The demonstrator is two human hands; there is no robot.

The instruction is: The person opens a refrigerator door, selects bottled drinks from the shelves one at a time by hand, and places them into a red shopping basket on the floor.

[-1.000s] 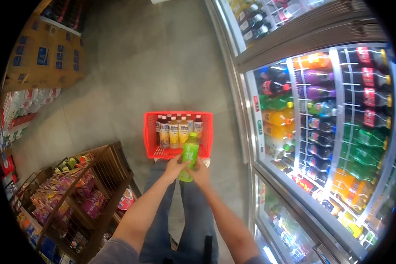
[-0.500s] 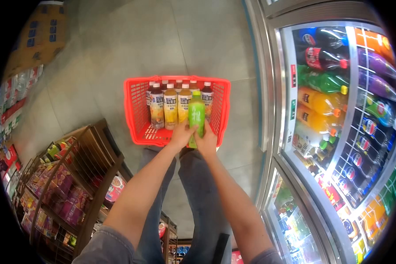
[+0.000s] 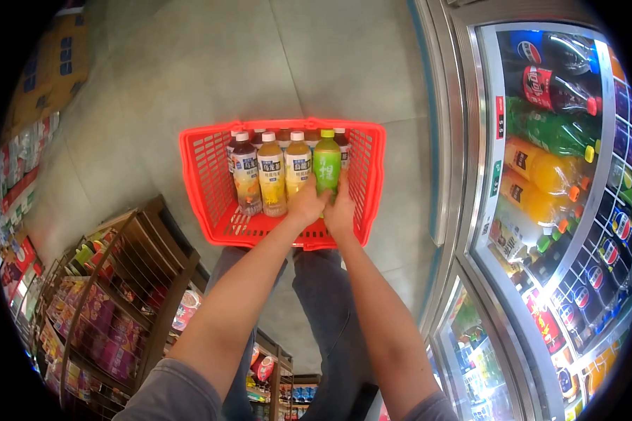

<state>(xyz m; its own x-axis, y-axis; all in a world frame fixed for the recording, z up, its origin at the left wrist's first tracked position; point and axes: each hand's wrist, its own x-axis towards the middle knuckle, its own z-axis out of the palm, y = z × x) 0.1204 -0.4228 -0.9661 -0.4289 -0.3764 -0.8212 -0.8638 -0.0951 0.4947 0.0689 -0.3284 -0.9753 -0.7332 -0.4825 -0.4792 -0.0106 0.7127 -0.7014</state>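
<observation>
A green bottle [image 3: 327, 165] with a green cap stands upright inside the red basket [image 3: 196, 184], at the right end of the front row. Both hands are around its lower part: my left hand [image 3: 307, 203] from the left, my right hand [image 3: 342, 210] from the right. Beside it to the left stand three white-capped bottles, a brownish one [image 3: 246, 175], a yellow one [image 3: 272, 175] and another yellow one [image 3: 296, 163]. Behind them is a back row of several more capped bottles, mostly hidden.
At the right, a lit glass-door cooler [image 3: 479, 140] holds rows of soda bottles. A wire rack [image 3: 84, 309] with snack packets is at the lower left. Cardboard cartons [image 3: 49, 67] sit at the upper left. Grey tiled floor [image 3: 211, 63] surrounds the basket.
The green bottle, held in both hands, has moved from in front of the basket into its front row. The basket appears larger and closer, and the view has shifted.
</observation>
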